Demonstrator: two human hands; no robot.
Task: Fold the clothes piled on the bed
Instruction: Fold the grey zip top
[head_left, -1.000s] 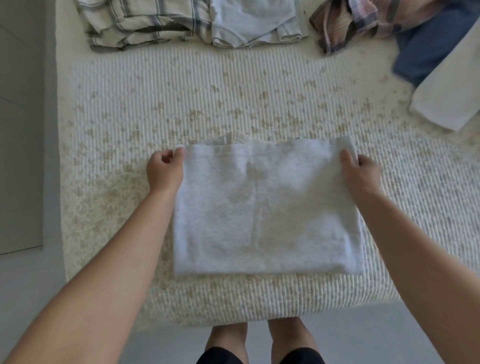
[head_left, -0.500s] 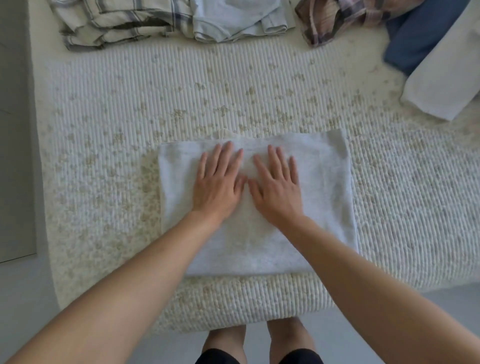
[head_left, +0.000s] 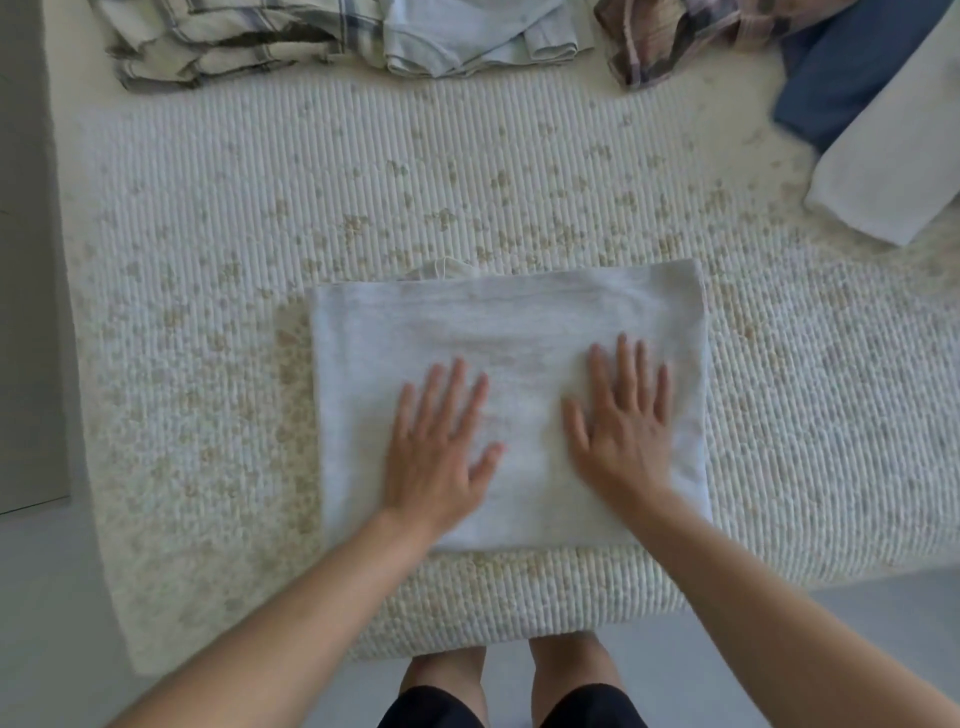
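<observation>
Near the bed's (head_left: 519, 171) front edge, left hand (head_left: 436, 457) and right hand (head_left: 623, 431) press flat, fingers spread, gripping nothing, on the folded grey garment (head_left: 509, 332): smoothing step, next likely lift it to a stack.

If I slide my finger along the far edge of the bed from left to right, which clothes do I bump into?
Striped shirt → pale blue shirt → pink checked cloth → dark blue cloth → white folded cloth.
</observation>
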